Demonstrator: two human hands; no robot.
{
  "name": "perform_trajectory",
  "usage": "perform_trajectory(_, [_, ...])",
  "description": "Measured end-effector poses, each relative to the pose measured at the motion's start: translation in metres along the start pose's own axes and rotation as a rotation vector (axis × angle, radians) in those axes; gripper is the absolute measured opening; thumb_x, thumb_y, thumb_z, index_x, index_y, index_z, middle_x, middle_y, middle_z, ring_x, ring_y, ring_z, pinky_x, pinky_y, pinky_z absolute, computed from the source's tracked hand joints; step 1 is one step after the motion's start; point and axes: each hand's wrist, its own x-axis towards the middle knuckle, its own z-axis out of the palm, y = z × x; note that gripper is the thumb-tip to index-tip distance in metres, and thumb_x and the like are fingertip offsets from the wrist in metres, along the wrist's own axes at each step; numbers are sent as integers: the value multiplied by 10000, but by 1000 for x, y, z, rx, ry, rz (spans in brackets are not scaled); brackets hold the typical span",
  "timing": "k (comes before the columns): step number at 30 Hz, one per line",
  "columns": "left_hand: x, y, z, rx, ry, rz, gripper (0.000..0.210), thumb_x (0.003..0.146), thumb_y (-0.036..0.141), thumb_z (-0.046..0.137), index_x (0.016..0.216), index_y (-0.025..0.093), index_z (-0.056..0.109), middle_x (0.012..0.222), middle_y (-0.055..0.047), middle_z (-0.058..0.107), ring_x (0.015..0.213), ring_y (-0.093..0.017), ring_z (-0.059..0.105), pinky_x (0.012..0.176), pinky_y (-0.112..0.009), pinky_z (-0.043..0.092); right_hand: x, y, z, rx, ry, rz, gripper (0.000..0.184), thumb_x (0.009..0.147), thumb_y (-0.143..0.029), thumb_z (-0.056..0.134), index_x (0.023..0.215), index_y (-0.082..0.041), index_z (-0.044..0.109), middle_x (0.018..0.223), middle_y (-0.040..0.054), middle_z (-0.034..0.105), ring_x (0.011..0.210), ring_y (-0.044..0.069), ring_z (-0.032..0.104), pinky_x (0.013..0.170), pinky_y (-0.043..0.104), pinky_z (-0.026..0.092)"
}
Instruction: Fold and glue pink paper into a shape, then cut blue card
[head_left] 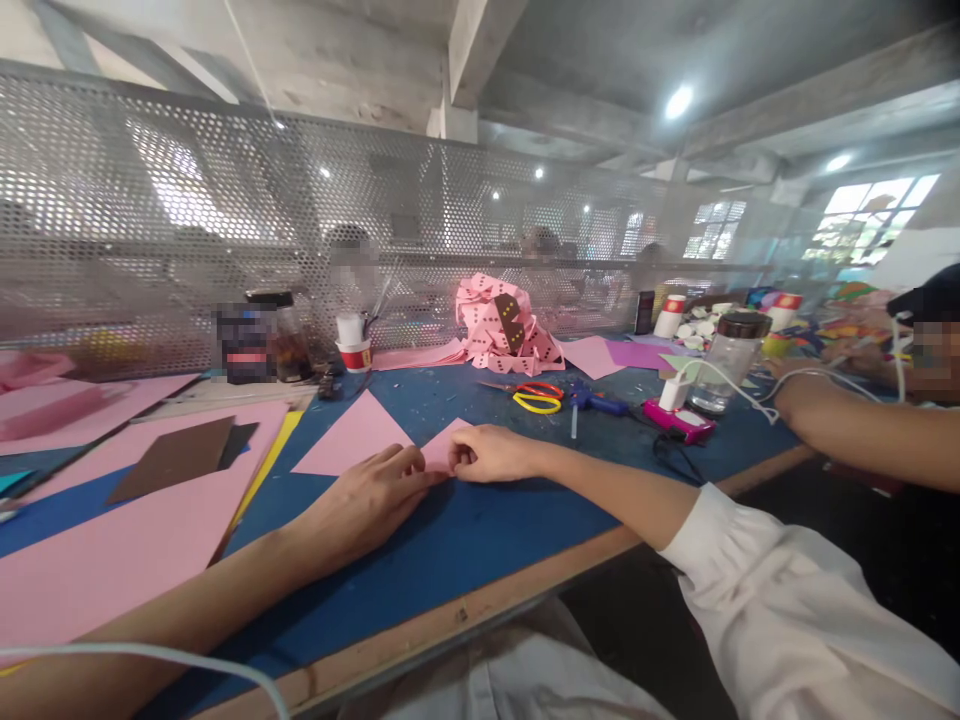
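A small piece of pink paper lies on the blue tabletop between my hands. My left hand has its fingers bent and pressed down on the near edge of this piece. Against its right side my right hand is curled, thumb and index finger closed on the paper. The exact fold under the fingertips is hidden. A larger pink paper triangle rests flat just beyond my left hand. Behind the hands are scissors with red and yellow handles and a blue glue gun.
A pink folded-paper model with dark dots stands by the perforated metal screen. Pink sheets and a brown sheet cover the left. Rightward are a pink power strip, a glass jar and another person's arm.
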Motion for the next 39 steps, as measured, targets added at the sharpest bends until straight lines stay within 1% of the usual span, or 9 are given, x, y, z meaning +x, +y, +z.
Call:
perform_trajectory(4, [0, 1, -1, -10, -3, 4, 313, 1060, 201, 397, 1291, 249, 603, 1085, -76, 590, 939, -210, 583, 802, -340, 523, -3, -1, -5, -4, -21, 24, 122, 811, -232, 690, 915, -172, 670, 885, 17, 704, 767, 147, 621, 650, 230, 399])
perform_trajectory(9, [2, 3, -3, -7, 18, 7, 291, 1058, 201, 397, 1188, 213, 657, 1048, -81, 602, 909, -206, 590, 778, -338, 527, -4, 2, -10, -12, -55, 30, 104, 796, -196, 673, 895, -165, 673, 850, 13, 704, 757, 149, 625, 642, 226, 401])
perform_trajectory(11, [2, 3, -4, -11, 20, 9, 296, 1055, 195, 395, 1180, 212, 664, 1053, -82, 606, 911, -204, 593, 787, -337, 530, -5, 5, -13, -15, -68, 26, 101, 794, -193, 669, 890, -163, 678, 849, 16, 708, 757, 150, 627, 644, 225, 402])
perform_trajectory(18, [1, 3, -5, -18, 28, 17, 326, 1046, 181, 407, 1277, 243, 628, 1061, -81, 604, 927, -204, 598, 805, -339, 530, -11, 10, -21, -28, -94, 35, 119, 782, -195, 669, 891, -152, 691, 886, 37, 725, 771, 154, 629, 650, 224, 404])
perform_trajectory(28, [0, 3, -5, -14, -3, 8, 332, 1053, 185, 390, 1292, 229, 616, 1071, -88, 592, 943, -223, 600, 812, -370, 541, -13, 19, -28, -27, -143, 27, 122, 767, -204, 664, 874, -152, 690, 854, 21, 725, 744, 143, 627, 635, 218, 397])
perform_trajectory(34, [-1, 1, -2, -8, -1, -2, 344, 1058, 209, 390, 1330, 264, 594, 1088, -82, 593, 961, -212, 594, 842, -359, 541, -18, 25, -30, -7, -141, 42, 131, 773, -199, 677, 891, -149, 703, 836, 22, 719, 730, 139, 624, 606, 207, 387])
perform_trajectory(39, [-1, 0, 0, 5, 10, 0, 362, 1054, 209, 396, 1353, 287, 584, 1077, -79, 593, 952, -211, 595, 828, -349, 541, -25, 27, -33, 3, -134, 63, 95, 785, -190, 671, 867, -148, 691, 807, 18, 705, 727, 141, 623, 610, 209, 389])
